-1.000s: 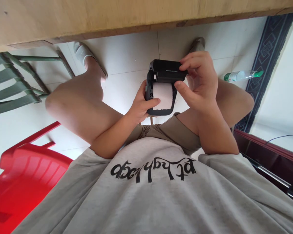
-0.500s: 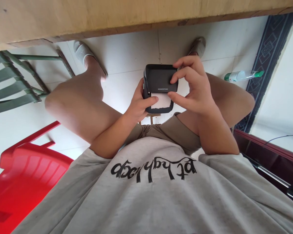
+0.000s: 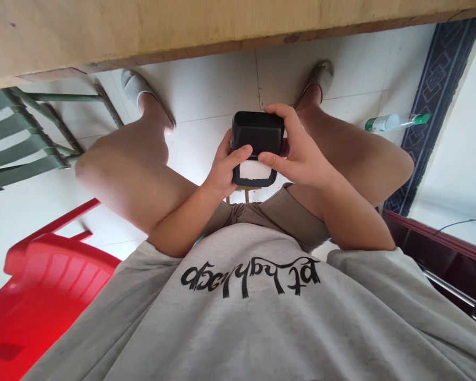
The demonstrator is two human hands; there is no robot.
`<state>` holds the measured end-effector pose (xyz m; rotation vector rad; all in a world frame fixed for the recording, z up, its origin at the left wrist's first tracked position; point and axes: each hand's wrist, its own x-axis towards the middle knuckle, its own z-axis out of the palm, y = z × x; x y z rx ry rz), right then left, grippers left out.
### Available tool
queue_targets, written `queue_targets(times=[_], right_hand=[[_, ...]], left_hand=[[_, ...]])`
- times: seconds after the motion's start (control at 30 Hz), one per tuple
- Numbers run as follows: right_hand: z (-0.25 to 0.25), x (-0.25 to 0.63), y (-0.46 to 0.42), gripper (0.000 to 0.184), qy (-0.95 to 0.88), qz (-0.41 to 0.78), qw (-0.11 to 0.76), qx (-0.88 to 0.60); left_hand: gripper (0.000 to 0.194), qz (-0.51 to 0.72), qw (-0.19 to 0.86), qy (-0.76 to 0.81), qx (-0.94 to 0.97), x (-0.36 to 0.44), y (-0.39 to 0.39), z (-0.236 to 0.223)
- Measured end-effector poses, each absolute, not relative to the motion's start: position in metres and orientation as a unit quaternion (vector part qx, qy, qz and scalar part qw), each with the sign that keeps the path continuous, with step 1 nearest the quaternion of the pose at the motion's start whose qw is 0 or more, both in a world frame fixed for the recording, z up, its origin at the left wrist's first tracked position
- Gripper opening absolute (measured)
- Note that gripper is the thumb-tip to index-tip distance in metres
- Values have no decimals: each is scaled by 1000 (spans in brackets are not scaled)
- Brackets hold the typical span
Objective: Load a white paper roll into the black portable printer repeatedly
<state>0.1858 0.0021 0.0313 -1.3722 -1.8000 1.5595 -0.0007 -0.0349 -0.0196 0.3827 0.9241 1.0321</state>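
Observation:
A small black printer (image 3: 257,132) sits in both my hands above my lap. Its lid is down over the roll, and a strip of white paper (image 3: 255,170) shows at the near end. My left hand (image 3: 225,169) wraps the left side, thumb laid across the top near the paper. My right hand (image 3: 295,151) grips the right side, fingers curled over the far corner and thumb pressing on the lid's near edge.
A wooden table edge (image 3: 238,32) runs across the top. A green chair (image 3: 27,143) stands at the left and a red plastic chair (image 3: 43,296) at the lower left. A plastic bottle (image 3: 394,122) lies on the tiled floor at the right.
The printer's lid, open a second ago with the paper roll exposed, has been swung down and now lies shut. My right hand slid from the lid's top to the right side.

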Motion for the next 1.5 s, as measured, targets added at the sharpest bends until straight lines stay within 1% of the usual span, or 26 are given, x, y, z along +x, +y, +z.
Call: queue_targets(times=[0.23,0.4,0.47,0.53,0.63,0.77,0.83,0.93,1.03,1.13,1.2,1.3,1.37,1.4,1.5], right_hand=[[34,184,3,87,-652,537,212,-492],[35,182,4,89,-638,548,204,-501],[34,181,3,86,-632,550,200,-508],[33,180,2,80,-632,542,191,-520],[31,180,1,72,-651,501,170,-544],[30,182,0,68,-709,415,159,-548],[29,182,1,66,-722,406,164,-535],[29,184,2,69,-733,412,172,-513],[29,187,4,77,-747,419,175,-486],[30,191,6,85,-747,437,164,-473],[31,194,7,86,-745,439,151,-479],[35,197,8,78,-759,397,164,-490],[37,198,8,68,-765,346,202,-504],[38,198,9,63,-762,316,227,-518],[41,198,9,54,-734,230,266,-581]], left_hand=[[61,475,753,417,181,-1,-35,-26],[62,479,752,415,181,0,-33,-25],[60,478,755,416,171,1,-32,-21],[55,468,758,429,152,3,-31,-16],[52,452,756,462,106,6,-30,-11],[50,450,752,477,68,5,-28,-14],[51,441,759,474,69,4,-28,-16],[45,447,754,474,86,3,-29,-18],[42,459,744,475,101,2,-29,-18],[40,461,749,465,100,1,-28,-19],[38,459,754,459,94,1,-27,-18],[42,455,753,468,87,4,-25,-15],[47,455,749,473,88,7,-25,-13],[46,453,752,470,89,8,-25,-13],[29,448,765,453,97,9,-28,-18]])
